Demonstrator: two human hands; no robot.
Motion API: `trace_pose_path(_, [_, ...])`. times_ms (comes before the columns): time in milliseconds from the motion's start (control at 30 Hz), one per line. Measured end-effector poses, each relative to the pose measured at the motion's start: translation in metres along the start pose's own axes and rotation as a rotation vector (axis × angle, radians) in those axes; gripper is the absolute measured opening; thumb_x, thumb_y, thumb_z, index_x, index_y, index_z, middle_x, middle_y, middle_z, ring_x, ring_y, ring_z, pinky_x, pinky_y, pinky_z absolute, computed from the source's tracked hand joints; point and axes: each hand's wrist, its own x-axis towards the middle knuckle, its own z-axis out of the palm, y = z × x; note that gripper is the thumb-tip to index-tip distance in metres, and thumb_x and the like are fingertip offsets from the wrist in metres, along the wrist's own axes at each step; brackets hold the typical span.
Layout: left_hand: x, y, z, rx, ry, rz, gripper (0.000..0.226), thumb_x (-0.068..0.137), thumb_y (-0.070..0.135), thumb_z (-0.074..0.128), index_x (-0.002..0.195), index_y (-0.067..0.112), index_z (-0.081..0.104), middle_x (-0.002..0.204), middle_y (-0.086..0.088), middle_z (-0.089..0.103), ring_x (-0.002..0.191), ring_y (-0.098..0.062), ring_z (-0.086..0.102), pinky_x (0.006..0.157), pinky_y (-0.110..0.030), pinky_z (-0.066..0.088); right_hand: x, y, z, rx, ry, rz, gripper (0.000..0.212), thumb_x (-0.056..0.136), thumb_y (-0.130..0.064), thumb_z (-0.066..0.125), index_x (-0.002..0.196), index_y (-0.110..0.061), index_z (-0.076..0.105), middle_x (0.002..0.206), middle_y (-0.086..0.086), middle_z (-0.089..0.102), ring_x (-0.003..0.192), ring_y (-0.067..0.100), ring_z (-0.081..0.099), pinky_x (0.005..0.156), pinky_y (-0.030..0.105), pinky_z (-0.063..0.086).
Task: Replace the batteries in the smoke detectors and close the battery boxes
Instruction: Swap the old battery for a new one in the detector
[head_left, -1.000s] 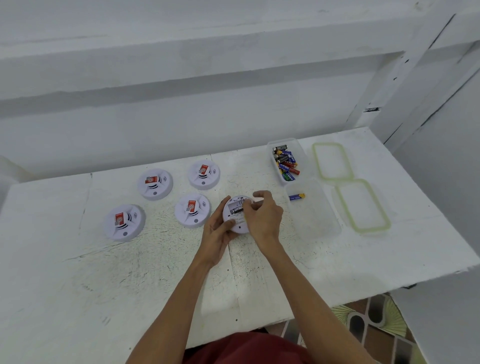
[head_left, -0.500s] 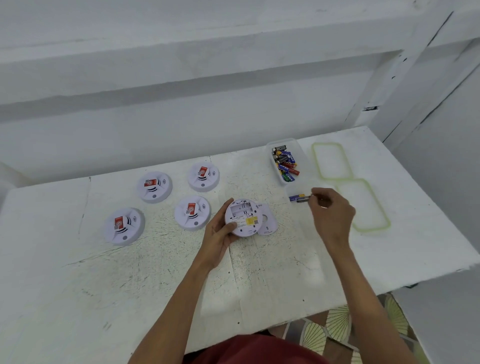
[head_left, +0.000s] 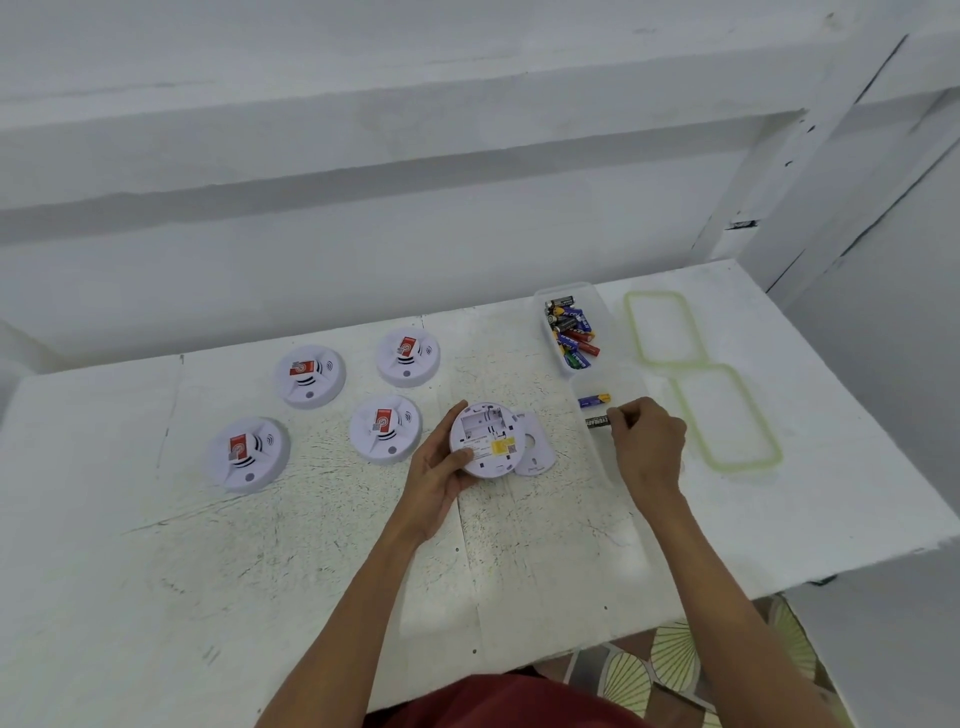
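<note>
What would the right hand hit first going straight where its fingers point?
Probably the loose battery cover beside the open detector: the right hand, pinching a black battery, points left at it. Depth unclear.

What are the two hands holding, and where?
Left hand grips the upturned smoke detector by its left rim. Right hand pinches a black battery by its right end.
</note>
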Motion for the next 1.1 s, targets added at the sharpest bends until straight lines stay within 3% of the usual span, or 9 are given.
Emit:
trace_pose_path(167, [0.0, 0.0, 0.0, -0.008, -0.001, -0.004, 0.068, 0.091, 0.002, 0.06, 0.154, 0.018, 0.043, 0.15, -0.008, 0.058, 0.135, -0.034, 0.058, 0.105, -0.062, 0.049, 0.006, 0.001, 0.005, -0.11, -0.072, -0.016, 0.025, 0.091, -0.021, 0.067, 0.108, -0.002, 0.065, 0.095, 0.014, 0.069, 0.096, 0.028, 0.059, 0.073, 0.03, 0.043])
trace_pose_path(300, [0.001, -0.001, -0.002, -0.002, -0.001, -0.001, 0.066, 0.093, 0.001, 0.06, 0.154, 0.02, 0.044, 0.151, -0.009, 0.057, 0.135, -0.034, 0.058, 0.105, -0.061, 0.05, 0.005, 0.002, 0.008, -0.159, -0.104, -0.048, 0.027, 0.086, -0.019, 0.074, 0.103, -0.004, 0.061, 0.09, 0.012, 0.066, 0.083, 0.025, 0.06, 0.063, 0.029, 0.04])
trace_pose_path(433, [0.001, -0.001, -0.002, -0.004, -0.003, 0.001, 0.066, 0.092, 0.002, 0.06, 0.154, 0.019, 0.044, 0.15, -0.008, 0.058, 0.136, -0.034, 0.057, 0.105, -0.061, 0.05, 0.002, 0.002, 0.011, -0.179, -0.099, -0.056, 0.008, 0.089, -0.014, 0.066, 0.089, -0.006, 0.064, 0.083, 0.009, 0.067, 0.071, 0.021, 0.059, 0.054, 0.026, 0.038])
trace_pose_path(500, [0.001, -0.001, -0.001, -0.007, -0.005, 0.0, 0.067, 0.092, 0.002, 0.06, 0.154, 0.019, 0.044, 0.15, -0.008, 0.058, 0.136, -0.034, 0.057, 0.106, -0.062, 0.049, 0.003, 0.002, 0.011, -0.187, -0.115, -0.081, 0.005, 0.088, -0.013, 0.064, 0.088, -0.01, 0.068, 0.085, 0.006, 0.069, 0.073, 0.019, 0.058, 0.056, 0.025, 0.038])
trace_pose_path(633, [0.001, -0.001, -0.001, -0.009, -0.008, 0.001, 0.067, 0.091, 0.003, 0.061, 0.153, 0.02, 0.044, 0.15, -0.007, 0.058, 0.136, -0.033, 0.057, 0.105, -0.062, 0.049, 0.006, 0.003, 0.013, -0.244, -0.16, -0.173, 0.023, 0.093, -0.012, 0.059, 0.112, -0.013, 0.072, 0.107, 0.009, 0.066, 0.086, 0.022, 0.06, 0.071, 0.025, 0.041])
trace_pose_path(733, [0.001, -0.001, -0.001, -0.017, -0.008, -0.001, 0.067, 0.09, 0.003, 0.061, 0.153, 0.021, 0.045, 0.149, -0.006, 0.059, 0.135, -0.033, 0.058, 0.105, -0.061, 0.05, 0.006, 0.006, 0.015, -0.26, -0.168, -0.195, 0.028, 0.095, -0.011, 0.056, 0.119, -0.012, 0.071, 0.116, 0.01, 0.063, 0.094, 0.026, 0.062, 0.076, 0.024, 0.041])
trace_pose_path(1100, [0.002, -0.001, -0.001, -0.047, -0.01, -0.001, 0.067, 0.092, 0.001, 0.06, 0.154, 0.02, 0.044, 0.149, -0.006, 0.059, 0.136, -0.034, 0.057, 0.106, -0.061, 0.049, 0.012, 0.007, 0.014, -0.239, -0.181, -0.197, 0.024, 0.095, -0.012, 0.059, 0.116, -0.01, 0.07, 0.111, 0.011, 0.065, 0.089, 0.023, 0.061, 0.077, 0.024, 0.042])
